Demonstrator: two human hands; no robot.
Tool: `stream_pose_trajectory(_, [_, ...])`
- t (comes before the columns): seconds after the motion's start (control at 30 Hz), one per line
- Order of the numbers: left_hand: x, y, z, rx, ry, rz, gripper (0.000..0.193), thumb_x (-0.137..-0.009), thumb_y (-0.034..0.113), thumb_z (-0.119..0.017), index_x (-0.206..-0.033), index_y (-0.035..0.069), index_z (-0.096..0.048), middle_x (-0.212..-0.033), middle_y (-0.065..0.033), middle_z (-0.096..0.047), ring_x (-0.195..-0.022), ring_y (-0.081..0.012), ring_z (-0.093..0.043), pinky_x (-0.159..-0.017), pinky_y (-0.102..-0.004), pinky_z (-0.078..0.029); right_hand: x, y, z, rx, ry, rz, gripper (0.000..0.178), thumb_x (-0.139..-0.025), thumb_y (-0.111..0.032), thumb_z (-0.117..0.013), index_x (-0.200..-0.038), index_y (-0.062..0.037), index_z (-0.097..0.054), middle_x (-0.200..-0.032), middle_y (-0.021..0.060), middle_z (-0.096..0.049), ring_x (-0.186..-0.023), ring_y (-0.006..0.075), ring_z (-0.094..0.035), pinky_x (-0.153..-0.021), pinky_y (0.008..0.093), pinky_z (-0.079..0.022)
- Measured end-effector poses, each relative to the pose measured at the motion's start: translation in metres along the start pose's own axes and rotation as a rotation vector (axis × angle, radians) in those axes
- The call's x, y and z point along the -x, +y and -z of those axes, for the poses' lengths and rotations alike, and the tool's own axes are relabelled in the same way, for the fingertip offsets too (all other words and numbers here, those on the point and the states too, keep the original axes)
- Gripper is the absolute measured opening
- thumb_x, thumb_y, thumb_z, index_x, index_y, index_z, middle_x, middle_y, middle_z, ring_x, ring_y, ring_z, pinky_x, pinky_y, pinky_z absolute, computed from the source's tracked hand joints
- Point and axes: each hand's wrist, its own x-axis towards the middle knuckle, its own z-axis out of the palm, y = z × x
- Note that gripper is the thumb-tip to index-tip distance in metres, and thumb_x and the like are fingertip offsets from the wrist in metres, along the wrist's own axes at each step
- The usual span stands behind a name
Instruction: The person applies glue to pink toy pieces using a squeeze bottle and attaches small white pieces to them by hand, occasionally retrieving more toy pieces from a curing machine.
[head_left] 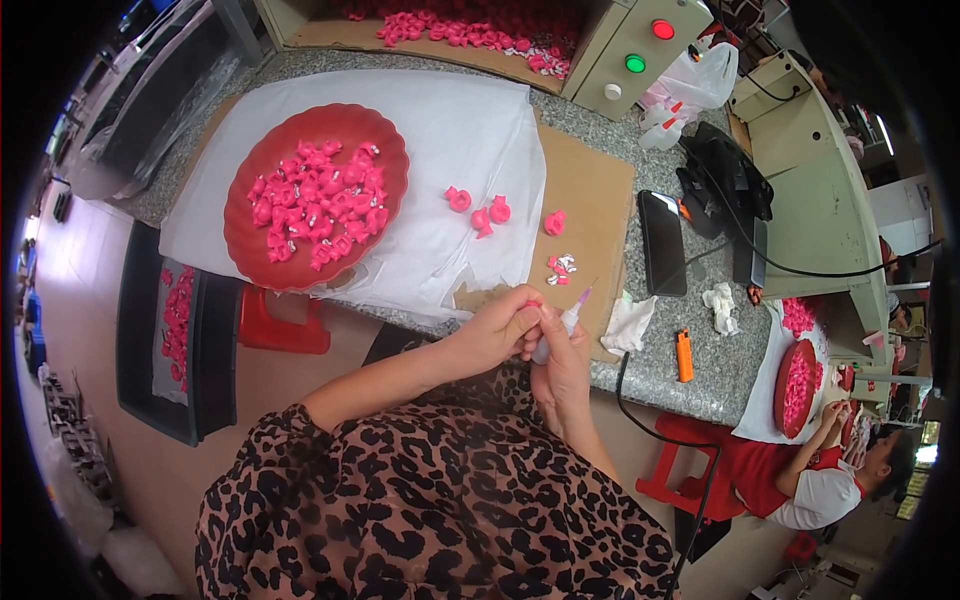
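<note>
Close to my body, at the table's near edge, my two hands meet. My left hand (500,328) is closed, its fingertips pinching a small pink piece (534,304) that is mostly covered. My right hand (565,368) wraps round a white squeeze bottle (571,317) with a thin purple needle tip pointing up and away. Just beyond it, small white-and-pink bits (561,267) lie on brown cardboard (590,190). Several loose pink moulded pieces (498,209) rest farther out. At left, a red scalloped dish (243,170) holds a heap of similar pieces.
A dark bin (137,330) with pink pieces stands at left, beside a red stool (290,325). A phone (661,243), crumpled tissue (630,322), an orange lighter (684,355) and a black cable (622,385) lie right. Another person (815,490) sits far right. A box with buttons (640,60) stands behind.
</note>
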Motion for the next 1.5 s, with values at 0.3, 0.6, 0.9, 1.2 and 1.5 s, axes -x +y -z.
stream_pose_trajectory(0.3, [-0.004, 0.005, -0.002, -0.021, 0.024, 0.057, 0.013, -0.091, 0.016, -0.033, -0.091, 0.005, -0.039, -0.068, -0.0016, -0.04, -0.059, -0.0093, -0.04, -0.053, -0.0214, -0.037, -0.002, -0.001, 0.002, -0.034, -0.02, 0.028, 0.016, -0.08, -0.019, -0.056, -0.078, -0.0035, -0.057, -0.061, 0.0009, -0.053, -0.05, 0.0068, -0.047, -0.045, 0.0184, -0.037])
stream_pose_trajectory(0.6, [0.0, 0.008, 0.006, -0.103, -0.016, 0.061, 0.019, -0.09, 0.021, -0.037, -0.102, 0.007, -0.037, -0.072, -0.002, -0.045, -0.05, -0.0046, -0.039, -0.04, -0.0162, -0.03, -0.006, -0.006, -0.002, -0.093, 0.064, -0.08, 0.02, -0.082, -0.022, -0.052, -0.073, -0.0055, -0.054, -0.058, 0.0009, -0.051, -0.049, 0.009, -0.047, -0.044, 0.0201, -0.036])
stream_pose_trajectory(0.9, [0.004, 0.001, 0.015, 0.213, -0.049, 0.132, 0.025, -0.091, 0.03, -0.03, -0.102, 0.009, -0.036, -0.065, -0.0007, -0.041, -0.045, -0.0051, -0.034, -0.038, -0.0158, -0.025, -0.006, -0.009, 0.0, -0.036, 0.036, -0.123, 0.022, -0.083, -0.023, -0.05, -0.069, -0.0057, -0.054, -0.054, 0.0008, -0.05, -0.047, 0.0089, -0.046, -0.045, 0.0218, -0.037])
stream_pose_trajectory(1.2, [0.005, 0.007, 0.009, 0.359, -0.047, 0.194, 0.03, -0.091, 0.036, -0.025, -0.091, 0.008, -0.037, -0.061, -0.0014, -0.038, -0.043, -0.0077, -0.036, -0.036, -0.0168, -0.025, -0.004, -0.008, 0.0, -0.068, 0.033, -0.117, 0.019, -0.081, -0.019, -0.052, -0.069, -0.0052, -0.055, -0.054, 0.001, -0.051, -0.046, 0.0088, -0.047, -0.044, 0.0204, -0.037])
stream_pose_trajectory(1.5, [0.01, 0.004, 0.02, 0.489, -0.171, 0.192, 0.035, -0.09, 0.037, -0.027, -0.091, 0.006, -0.043, -0.06, -0.0005, -0.038, -0.042, -0.0072, -0.035, -0.035, -0.0169, -0.024, -0.001, -0.008, -0.002, -0.043, -0.014, -0.12, 0.018, -0.081, -0.02, -0.052, -0.073, -0.0044, -0.055, -0.055, 0.0003, -0.05, -0.045, 0.0082, -0.046, -0.043, 0.0206, -0.036])
